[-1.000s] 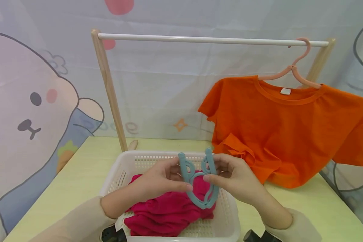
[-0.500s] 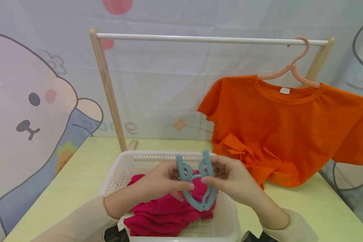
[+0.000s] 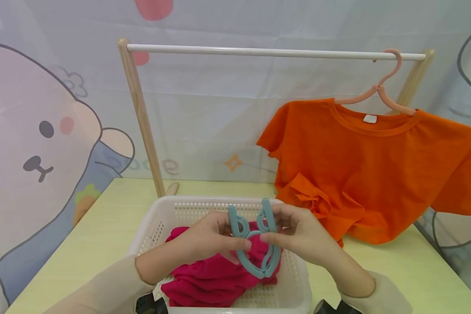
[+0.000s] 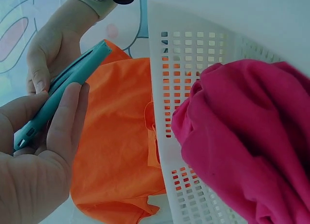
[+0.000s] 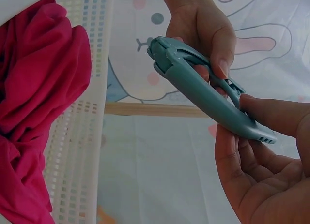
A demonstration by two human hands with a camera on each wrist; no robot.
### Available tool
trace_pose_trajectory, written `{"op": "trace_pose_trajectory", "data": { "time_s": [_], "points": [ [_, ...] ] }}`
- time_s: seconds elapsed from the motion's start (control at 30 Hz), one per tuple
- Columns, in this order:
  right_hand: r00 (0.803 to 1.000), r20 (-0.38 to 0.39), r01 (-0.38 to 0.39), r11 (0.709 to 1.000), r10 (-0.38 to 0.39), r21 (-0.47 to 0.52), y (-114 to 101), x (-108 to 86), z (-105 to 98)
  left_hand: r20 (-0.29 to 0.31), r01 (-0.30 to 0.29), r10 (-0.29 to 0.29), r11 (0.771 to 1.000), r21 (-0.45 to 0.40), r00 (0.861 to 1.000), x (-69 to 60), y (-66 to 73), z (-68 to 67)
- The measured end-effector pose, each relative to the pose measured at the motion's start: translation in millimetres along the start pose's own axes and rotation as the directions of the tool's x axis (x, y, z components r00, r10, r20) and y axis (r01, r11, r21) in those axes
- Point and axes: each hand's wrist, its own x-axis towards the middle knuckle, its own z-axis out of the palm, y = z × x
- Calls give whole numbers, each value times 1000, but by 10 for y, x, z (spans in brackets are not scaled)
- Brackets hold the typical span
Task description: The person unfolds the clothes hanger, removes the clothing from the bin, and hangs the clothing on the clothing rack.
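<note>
1. Left hand [image 3: 204, 237]: fingers and thumb pinch the left side of a folded blue-green hanger [image 3: 253, 267], lower centre of the head frame.
2. Right hand [image 3: 304, 235]: grips the same hanger's right side, thumb across the front.
3. Hanger: held above the white basket [image 3: 305, 283], both straight arms pointing up in the head frame.
4. Crimson cloth [image 3: 216, 281]: crumpled inside the basket, bottom centre; partly hidden by the hands and hanger.
5. Orange T-shirt [image 3: 377, 161]: right of frame, on a pink hanger [image 3: 396, 106] hooked over the white rail [image 3: 259, 52].
6. Pale yellow table [image 3: 70, 257]: beneath the basket.
</note>
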Motion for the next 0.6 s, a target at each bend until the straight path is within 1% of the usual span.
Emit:
{"op": "trace_pose_trajectory", "data": {
  "time_s": [0.1, 0.2, 0.4, 0.6],
  "points": [
    [1000, 7, 7, 1000, -7, -5, -2, 17, -12, 10, 2, -2, 1000, 10, 1000, -3, 0, 5],
    [1000, 13, -1, 1000, 1, 5, -14, 29, -22, 24, 7, -8, 1000, 22, 1000, -5, -3, 13],
    [1000, 26, -6, 1000, 6, 8, -35, 23, -40, 39, 8, -11, 998, 66, 999, -7, -10, 34],
    [1000, 28, -3, 1000, 4, -30, -31, 18, -34, 51, 10, -15, 996, 85, 999, -6, -13, 32]
  ]
}}
